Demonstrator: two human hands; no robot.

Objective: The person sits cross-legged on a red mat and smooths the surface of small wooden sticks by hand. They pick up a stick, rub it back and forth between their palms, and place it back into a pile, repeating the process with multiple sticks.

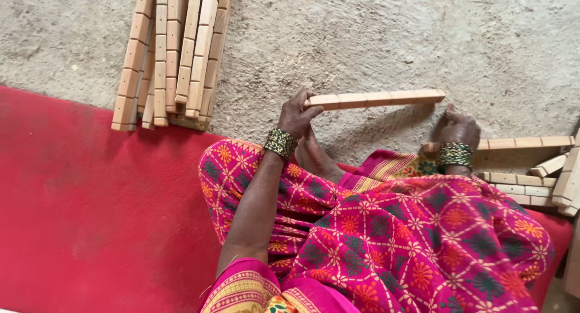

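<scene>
While my left hand point(297, 115) is closed on one end of the wooden stick point(376, 99) above the bare floor point(362, 35), my right hand point(458, 130) rests open-fingered by the red mat's point(90, 216) edge, so I think it should grab next.

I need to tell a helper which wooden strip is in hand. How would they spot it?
Start at the red mat, then look to the grey floor above the seated person's knees. The notched pale wooden strip is gripped at one end by the left hand, unlike the stacked strips elsewhere.
</scene>
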